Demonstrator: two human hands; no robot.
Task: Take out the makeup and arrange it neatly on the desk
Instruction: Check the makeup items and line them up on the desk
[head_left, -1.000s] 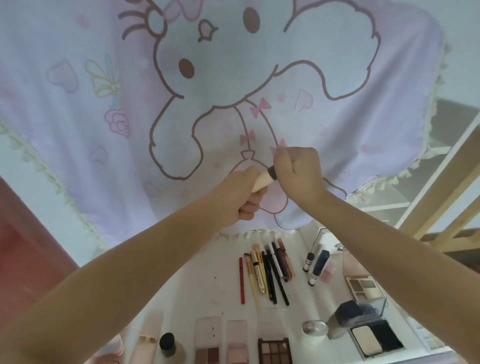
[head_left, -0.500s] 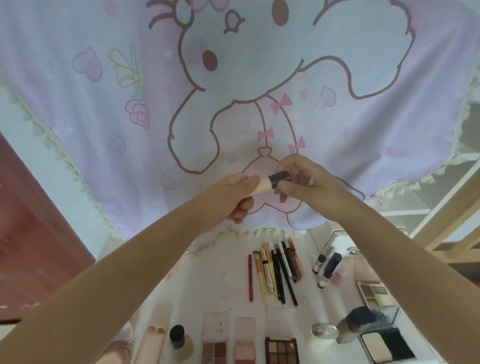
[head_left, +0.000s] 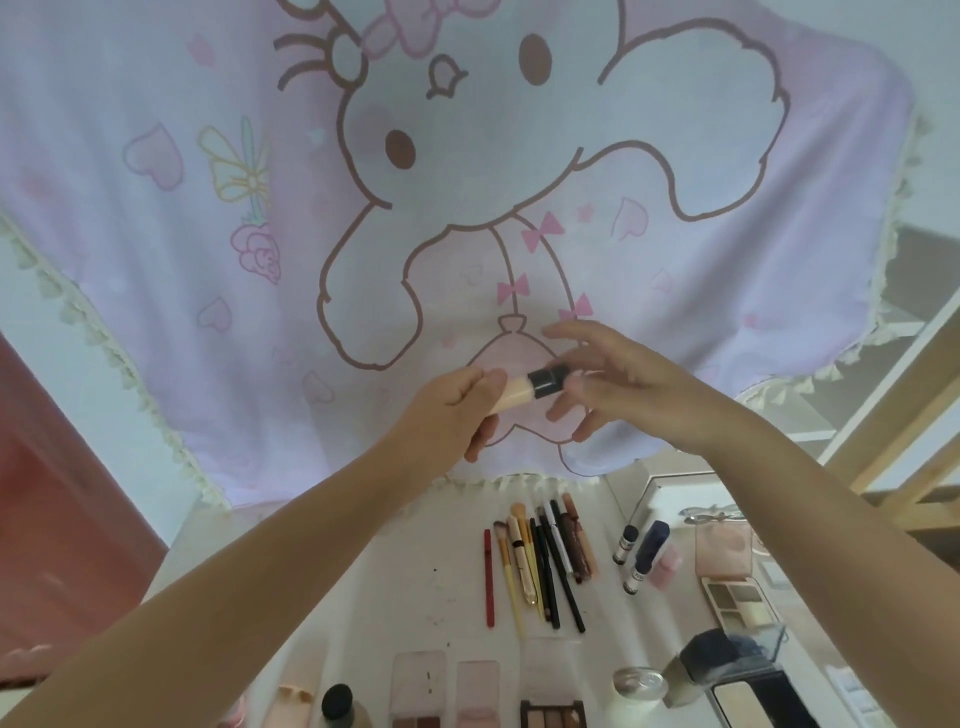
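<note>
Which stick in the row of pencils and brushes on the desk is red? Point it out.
The thin red pencil at the row's left end, lying slightly apart; the others are yellow, cream, black or brown.

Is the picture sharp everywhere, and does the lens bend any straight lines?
Head view: the right hand is smeared by motion blur, fingers spread; the left hand and the tube it holds are sharper; the wide lens bows the wooden frame and cloth edges; the light is soft, without hard shadows.
</note>
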